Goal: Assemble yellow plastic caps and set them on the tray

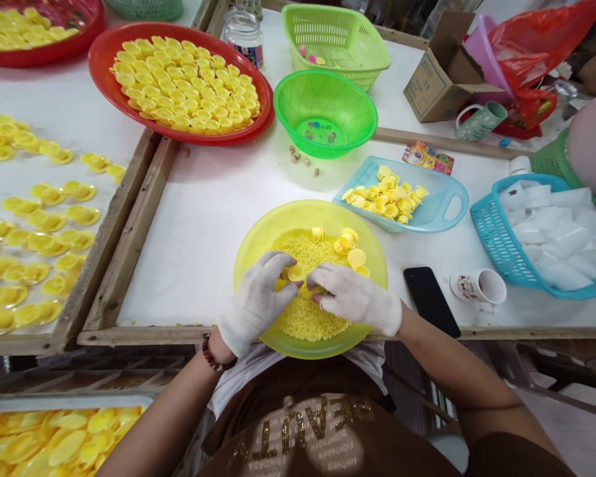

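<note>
Left fingers (pixel 279 262) pinch a yellow piece (pixel 295 272), right fingers (pixel 325 277) curl, hold unclear, above a cluttered, wood-framed white table (pixel 198 225).

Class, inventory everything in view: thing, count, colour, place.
Yellow bowl: one, yellow, front centre
Beads: many, yellow, inside it
Cups: several, yellow, inside it
Scoop: one, pale blue, right
Green bowl: one, green, centre
Slotted basket: one, light green, far centre
Red trays: two, red, far left
Jar: one, clear, far centre
Bits: several, beige, centre
Sheet: one, multicoloured, right
Box: one, brown, far right
Tub: one, pink, far right
Bag: one, red, far right
Mugs: two, green and white, right
Phone: one, black, right
Blue basket: one, blue, right
Disc pieces: many, yellow, left
Lower tray: one, pale, lower left
Bracelet: one, dark, left wrist
Left grip: one, white glove, pinching a cup
Right grip: one, white glove, above beads
</note>
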